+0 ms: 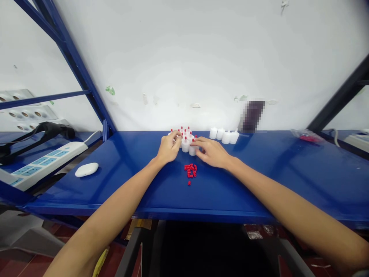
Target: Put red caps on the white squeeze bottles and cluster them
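Observation:
Several small white bottles [185, 146] with red caps stand upright in a tight cluster on the blue table. My left hand [168, 149] is at the cluster's left side, its fingers bent and the thumb apart from them; it partly covers the bottles there. On the right side, my right hand [212, 152] has its fingers stretched toward the nearest bottles, seemingly touching them. Neither hand shows a bottle clasped in it. A small pile of loose red caps [190, 167] lies in front of the cluster, with a single cap [189, 183] nearer the table edge.
Several white bottles without red caps [226, 137] stand by the wall, right of the cluster. A dark pixelated phone-like shape [253, 116] leans there. A clear bag with red pieces [309, 136] lies far right. On the left are a white case [86, 169] and a power strip [47, 163].

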{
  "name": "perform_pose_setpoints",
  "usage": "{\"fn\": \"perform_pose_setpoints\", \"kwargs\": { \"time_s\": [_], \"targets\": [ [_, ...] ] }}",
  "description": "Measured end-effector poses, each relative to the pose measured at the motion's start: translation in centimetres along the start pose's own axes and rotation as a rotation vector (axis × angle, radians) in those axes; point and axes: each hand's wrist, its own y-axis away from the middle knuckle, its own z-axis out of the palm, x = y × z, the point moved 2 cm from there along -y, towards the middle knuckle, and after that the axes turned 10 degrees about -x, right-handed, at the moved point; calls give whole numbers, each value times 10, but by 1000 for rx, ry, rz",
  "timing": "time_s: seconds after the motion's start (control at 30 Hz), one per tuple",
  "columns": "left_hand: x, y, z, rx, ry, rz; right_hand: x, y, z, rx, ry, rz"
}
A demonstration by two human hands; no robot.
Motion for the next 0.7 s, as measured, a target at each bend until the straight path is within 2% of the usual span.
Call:
{"fn": "perform_pose_setpoints", "kwargs": {
  "time_s": [0.1,0.2,0.3,0.37,0.43,0.5,0.6,0.7],
  "targets": [
    [-1,0,0,-34,-24,7,-1,-1,2,-11,26,3],
    [-3,0,-1,-34,-41,-4,0,-2,-7,61,56,60],
    [-4,0,-1,-22,-61,0,10,0,-27,167,207,293],
    [-4,0,-2,-10,-63,11,22,5,-40,180,373,479],
    [-4,0,-2,5,-56,21,35,11,-47,103,481,622],
    [-3,1,-2,20,-46,28,46,16,-46,-18,512,699],
    [-2,1,-3,34,-25,26,49,17,-40,-145,509,704],
    [0,2,-3,27,-11,25,39,13,-38,-169,451,635]
  ]
}}
